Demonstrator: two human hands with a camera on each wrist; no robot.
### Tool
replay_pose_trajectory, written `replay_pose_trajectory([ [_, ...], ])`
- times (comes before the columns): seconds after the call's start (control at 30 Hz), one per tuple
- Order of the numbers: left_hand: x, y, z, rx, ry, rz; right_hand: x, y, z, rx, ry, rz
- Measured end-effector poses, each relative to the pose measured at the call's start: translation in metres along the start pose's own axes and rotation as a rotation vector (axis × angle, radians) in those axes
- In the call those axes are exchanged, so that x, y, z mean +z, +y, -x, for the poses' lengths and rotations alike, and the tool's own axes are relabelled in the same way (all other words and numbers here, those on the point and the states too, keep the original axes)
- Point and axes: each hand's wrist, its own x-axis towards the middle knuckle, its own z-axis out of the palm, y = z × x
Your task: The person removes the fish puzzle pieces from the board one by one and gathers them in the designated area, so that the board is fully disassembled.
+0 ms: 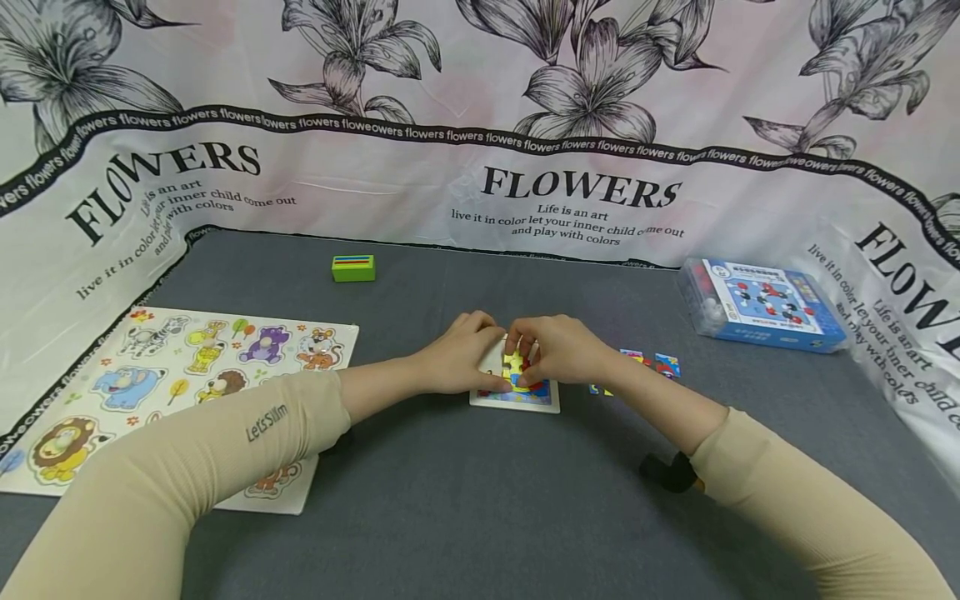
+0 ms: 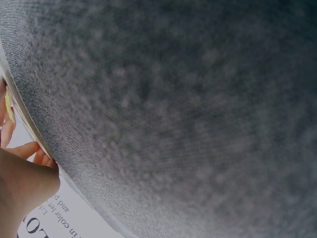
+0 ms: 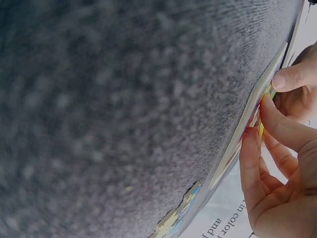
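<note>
A small jigsaw puzzle board (image 1: 516,404) with a pale frame lies on the grey tablecloth in front of me, partly covered by both hands. My left hand (image 1: 468,358) holds the board at its left side, the thumb lying over its face. From the right, my right hand (image 1: 564,350) pinches a small, brightly coloured puzzle piece (image 3: 255,119) against the board between thumb and index finger. Fingers hide most of that piece. Yellow pieces (image 1: 512,367) show between the hands. Several loose puzzle pieces (image 1: 667,365) lie right of the board, partly behind my right forearm.
A large animal picture board (image 1: 176,333) lies at the left, beneath my left forearm. A green block (image 1: 353,268) sits toward the back. At the back right is a blue and clear plastic box (image 1: 765,304). A flower-printed cloth (image 1: 570,196) hangs behind the table.
</note>
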Motion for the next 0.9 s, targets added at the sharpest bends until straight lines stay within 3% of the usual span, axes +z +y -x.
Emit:
replay_pose_trajectory([
  [0.33,0.000,-0.001,0.000,0.010,0.007,-0.003,-0.001,0.000,0.000,-0.004,0.018,-0.007],
  [0.63,-0.001,0.001,0.001,0.002,-0.003,-0.009,-0.003,0.002,-0.001,-0.048,0.026,-0.092],
  [0.9,-0.001,0.002,0.001,0.005,0.004,-0.017,-0.015,0.005,0.004,-0.028,0.047,-0.227],
])
